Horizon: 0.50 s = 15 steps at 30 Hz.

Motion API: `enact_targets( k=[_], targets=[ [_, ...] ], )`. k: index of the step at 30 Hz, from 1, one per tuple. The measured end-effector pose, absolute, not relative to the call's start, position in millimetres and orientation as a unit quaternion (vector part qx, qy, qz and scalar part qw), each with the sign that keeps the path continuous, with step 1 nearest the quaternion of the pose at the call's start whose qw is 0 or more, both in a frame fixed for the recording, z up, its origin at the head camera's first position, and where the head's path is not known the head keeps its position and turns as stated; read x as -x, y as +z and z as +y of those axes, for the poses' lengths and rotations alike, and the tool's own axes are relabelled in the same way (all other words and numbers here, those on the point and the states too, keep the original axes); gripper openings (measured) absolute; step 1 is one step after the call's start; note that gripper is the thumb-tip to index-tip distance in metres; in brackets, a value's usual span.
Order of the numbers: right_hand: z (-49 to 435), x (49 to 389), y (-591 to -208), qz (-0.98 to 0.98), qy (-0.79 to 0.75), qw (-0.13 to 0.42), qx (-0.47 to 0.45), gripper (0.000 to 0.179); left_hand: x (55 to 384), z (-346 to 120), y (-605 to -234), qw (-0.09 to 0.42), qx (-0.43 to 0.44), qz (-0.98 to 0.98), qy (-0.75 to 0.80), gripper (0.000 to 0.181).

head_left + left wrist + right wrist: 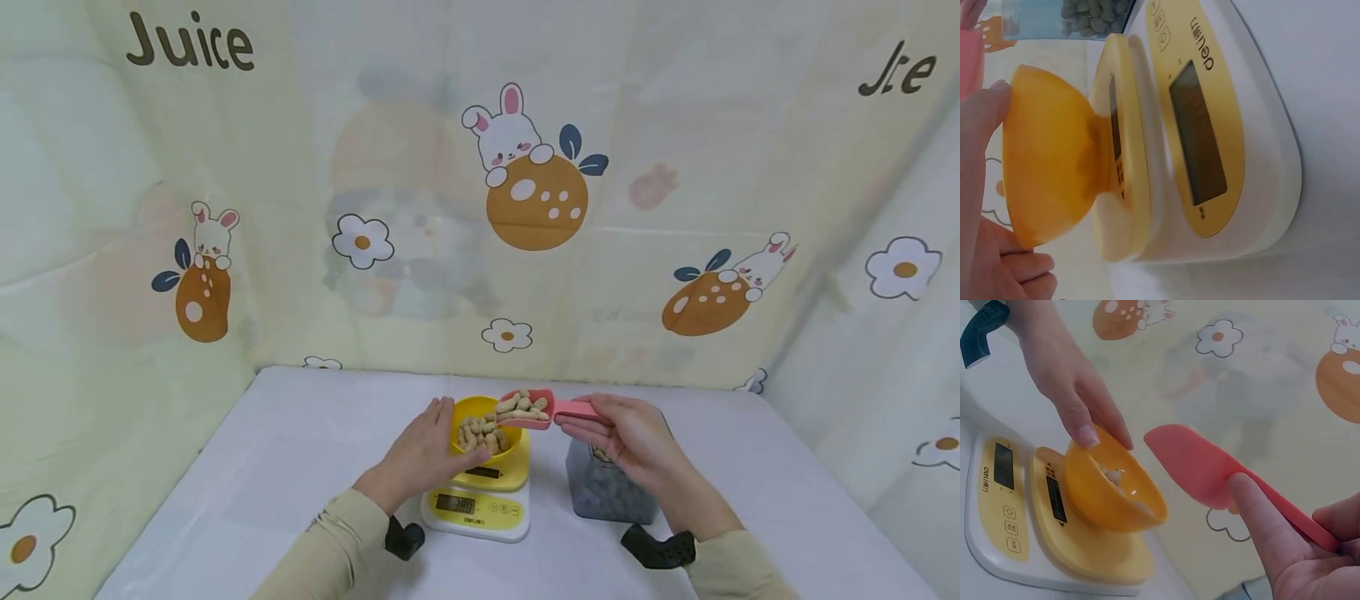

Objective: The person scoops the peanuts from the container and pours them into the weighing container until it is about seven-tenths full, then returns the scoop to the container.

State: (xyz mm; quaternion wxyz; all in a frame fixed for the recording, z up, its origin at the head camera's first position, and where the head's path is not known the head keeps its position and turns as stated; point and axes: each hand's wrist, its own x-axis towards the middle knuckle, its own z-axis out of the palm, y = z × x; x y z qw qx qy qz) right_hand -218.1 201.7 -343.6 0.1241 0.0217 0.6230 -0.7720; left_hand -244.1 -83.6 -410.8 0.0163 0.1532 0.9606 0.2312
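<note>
A yellow bowl with peanuts in it stands on a yellow-and-white kitchen scale, whose display is lit with digits. My left hand holds the bowl by its side, thumb near the front of the rim and fingers along the left. My right hand grips the handle of a pink scoop loaded with peanuts. The scoop's front edge overlaps the bowl's right rim in the head view; in the right wrist view it is level with the bowl's upper side, a gap between them.
A clear bluish container stands right of the scale, partly hidden under my right hand, with more peanuts inside. A white-covered table carries everything. Behind it hangs a printed cloth with rabbits and flowers.
</note>
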Motion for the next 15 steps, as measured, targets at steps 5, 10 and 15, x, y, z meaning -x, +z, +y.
enact_targets(
  k=[5,10,15],
  targets=[
    [189,222,-348,0.648,-0.752,0.12,-0.014,0.045,242,-84,-413,0.007,-0.162,0.961,0.223,0.104],
    [181,223,-349,0.667,-0.736,0.115,-0.017,0.044,240,-83,-411,-0.001,-0.165,0.964,0.208,0.102],
    [172,224,-349,0.695,-0.711,0.101,-0.022,0.042,241,-82,-412,0.001,-0.161,0.967,0.199,0.101]
  ],
)
